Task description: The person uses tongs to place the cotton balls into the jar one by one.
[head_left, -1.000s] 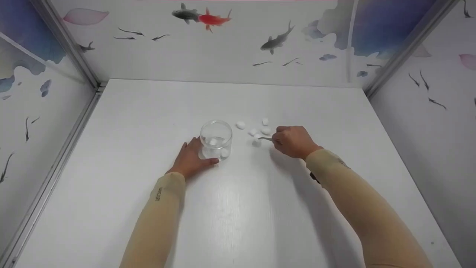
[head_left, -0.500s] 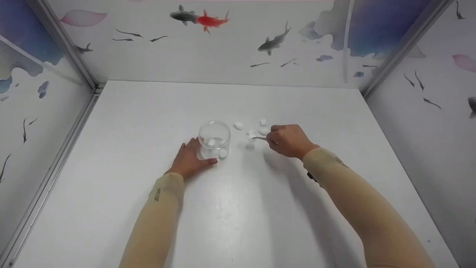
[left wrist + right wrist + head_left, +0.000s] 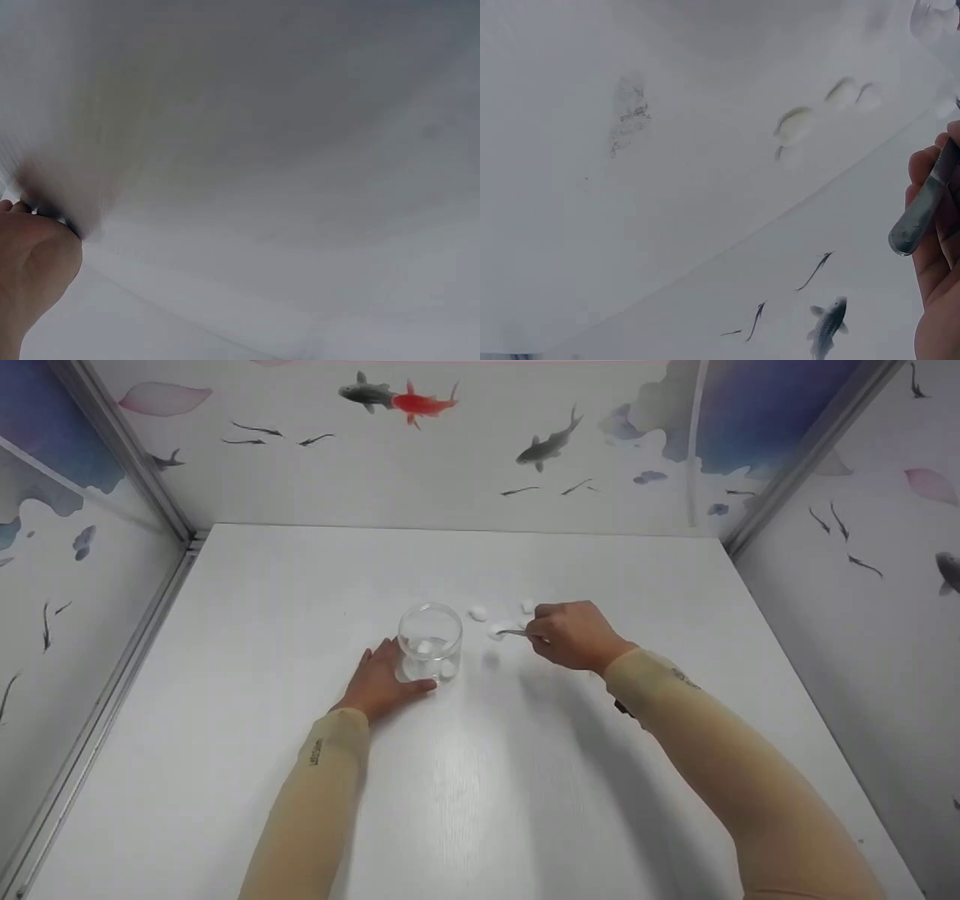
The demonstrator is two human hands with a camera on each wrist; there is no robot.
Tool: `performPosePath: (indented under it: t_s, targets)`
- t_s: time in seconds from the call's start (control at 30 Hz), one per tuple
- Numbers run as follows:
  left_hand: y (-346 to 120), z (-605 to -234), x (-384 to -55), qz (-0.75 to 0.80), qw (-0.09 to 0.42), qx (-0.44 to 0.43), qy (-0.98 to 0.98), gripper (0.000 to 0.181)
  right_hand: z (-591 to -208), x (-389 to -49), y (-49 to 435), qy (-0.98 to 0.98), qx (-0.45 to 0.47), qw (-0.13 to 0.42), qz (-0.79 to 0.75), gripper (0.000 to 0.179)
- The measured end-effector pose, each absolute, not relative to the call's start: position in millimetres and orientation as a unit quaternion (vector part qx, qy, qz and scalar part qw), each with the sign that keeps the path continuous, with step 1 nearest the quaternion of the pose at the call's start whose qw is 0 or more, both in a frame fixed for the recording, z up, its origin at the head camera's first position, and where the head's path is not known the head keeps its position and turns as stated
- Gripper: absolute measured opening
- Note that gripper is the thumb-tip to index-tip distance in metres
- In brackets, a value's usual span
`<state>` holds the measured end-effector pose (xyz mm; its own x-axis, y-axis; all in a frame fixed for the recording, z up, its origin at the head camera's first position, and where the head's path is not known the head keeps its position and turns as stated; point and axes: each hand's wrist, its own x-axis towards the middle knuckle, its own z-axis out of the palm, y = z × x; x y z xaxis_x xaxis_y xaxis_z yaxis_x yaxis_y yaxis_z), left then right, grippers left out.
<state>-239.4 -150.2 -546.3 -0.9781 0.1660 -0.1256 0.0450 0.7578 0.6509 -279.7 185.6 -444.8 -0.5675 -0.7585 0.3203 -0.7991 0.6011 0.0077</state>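
My left hand [image 3: 381,682] holds a clear round jar [image 3: 454,648], thumb across the near side and fingers round the far left. Several white balls like cotton balls lie inside the jar. My right hand [image 3: 574,634] pinches a pair of metal tweezers [image 3: 514,632], their tips pointing left toward the jar. A white cotton ball [image 3: 493,634] is at those tips, with its shadow on the table below it. In the right wrist view the rounded end of the tweezers [image 3: 916,221] sticks out of my fingers. The left wrist view is mostly blurred jar wall, with my thumb [image 3: 45,262] at the edge.
More cotton balls lie on the white table [image 3: 465,810], one right of the jar [image 3: 478,613] and a squarish one [image 3: 527,606] just beyond my right hand, which partly hides another. Printed panels [image 3: 450,472] with fish enclose the table at the back and both sides.
My right hand has moved left and slightly away from me, bringing the tweezers and a cotton ball up off the table, toward the jar. The left hand keeps its grip on the jar.
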Motion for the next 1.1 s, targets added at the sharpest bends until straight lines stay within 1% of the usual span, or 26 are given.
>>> performPosePath:
  t_s: [0.17, 0.5, 0.9, 1.1]
  targets:
    - [-150, -546, -239, 0.342, 0.095, 0.049, 0.934, 0.114, -436, -280, 178, -0.875, 0.452, 0.159, 0.067, 0.012]
    - [-150, -542, -237, 0.33, 0.1, 0.05, 0.938, 0.113, -424, -279, 159, -0.872, 0.459, 0.158, 0.065, 0.012]
    - [-149, -541, -235, 0.331, 0.095, 0.051, 0.938, 0.114, -425, -278, 135, -0.854, 0.481, 0.184, 0.07, 0.011]
    - [-148, -539, -234, 0.326, 0.093, 0.052, 0.939, 0.114, -430, -278, 127, -0.849, 0.492, 0.179, 0.075, 0.011]
